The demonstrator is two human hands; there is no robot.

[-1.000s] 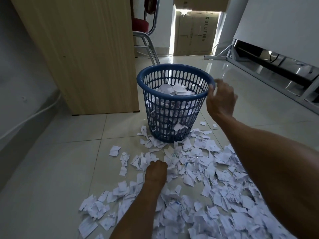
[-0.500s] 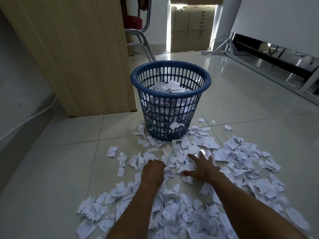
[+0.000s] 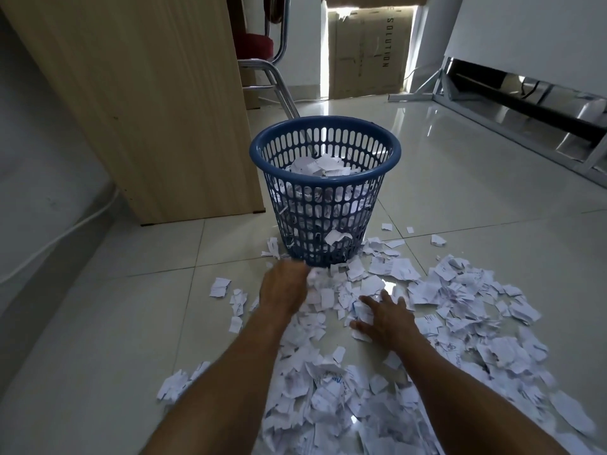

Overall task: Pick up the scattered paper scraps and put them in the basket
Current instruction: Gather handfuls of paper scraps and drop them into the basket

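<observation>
Paper scraps lie under right hand, fingers spread; left hand fingers indiscernible.

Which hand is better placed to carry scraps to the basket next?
Probably the left hand: it is just before the base of the basket, with paper scraps at its blurred fingers. The right hand lies flat, fingers spread, on scraps farther back.

Dim, backlit from far gap, floor glare, left hand blurred, edges bowed
</observation>
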